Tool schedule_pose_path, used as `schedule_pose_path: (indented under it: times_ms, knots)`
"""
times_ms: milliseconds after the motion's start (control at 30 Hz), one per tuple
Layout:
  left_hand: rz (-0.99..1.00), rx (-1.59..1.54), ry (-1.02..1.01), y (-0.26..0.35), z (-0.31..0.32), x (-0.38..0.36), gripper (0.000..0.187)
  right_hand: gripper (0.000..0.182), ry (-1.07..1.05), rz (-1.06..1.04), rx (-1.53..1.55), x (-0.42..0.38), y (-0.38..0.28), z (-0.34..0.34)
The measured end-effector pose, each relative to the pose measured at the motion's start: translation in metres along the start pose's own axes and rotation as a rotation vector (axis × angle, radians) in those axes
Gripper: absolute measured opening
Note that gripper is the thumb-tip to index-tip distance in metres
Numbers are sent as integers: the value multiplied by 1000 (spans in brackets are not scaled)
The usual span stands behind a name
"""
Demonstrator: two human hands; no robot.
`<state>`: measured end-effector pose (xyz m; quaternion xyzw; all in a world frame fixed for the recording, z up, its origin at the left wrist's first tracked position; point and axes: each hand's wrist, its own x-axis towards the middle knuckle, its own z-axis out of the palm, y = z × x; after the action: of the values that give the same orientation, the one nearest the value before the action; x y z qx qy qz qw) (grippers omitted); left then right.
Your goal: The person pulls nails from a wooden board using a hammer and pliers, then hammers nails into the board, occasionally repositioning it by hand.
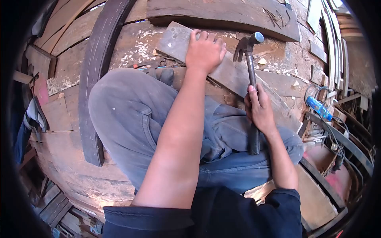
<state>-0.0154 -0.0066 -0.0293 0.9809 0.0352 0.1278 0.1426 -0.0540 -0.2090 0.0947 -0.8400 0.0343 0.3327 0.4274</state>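
Note:
My left hand rests on top of a grey wooden plank, its fingers bent over the far edge. The plank runs diagonally from the upper middle down to the right, in front of my crossed legs. In my right hand is a claw hammer, gripped around its handle, with the head up above the plank and the claw pointing left. The handle's lower end is over my right leg. Whether anything small is under my left palm is hidden.
Beyond the plank lies a thick beam with several nails on it. A dark beam stretches along the left. Pliers lie by my knee. At the right are a blue bottle, cables and scrap wood.

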Motion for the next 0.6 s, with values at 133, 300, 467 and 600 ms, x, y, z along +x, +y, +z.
schedule_pose_path:
  times_ms: [133,300,467,600]
  knots:
    - [-1,-7,-3,0,1,-1,33,24,-43,85,93,-7,-3,-1]
    - [-19,-23,-40,1,-1,1,33,21,-100,132,90,-16,-9,-13]
    - [-16,-10,-52,1,0,-2,33,24,-346,455,405,-53,-28,-49]
    - [-13,15,-50,1,0,1,33,26,-221,367,530,-72,-4,-36]
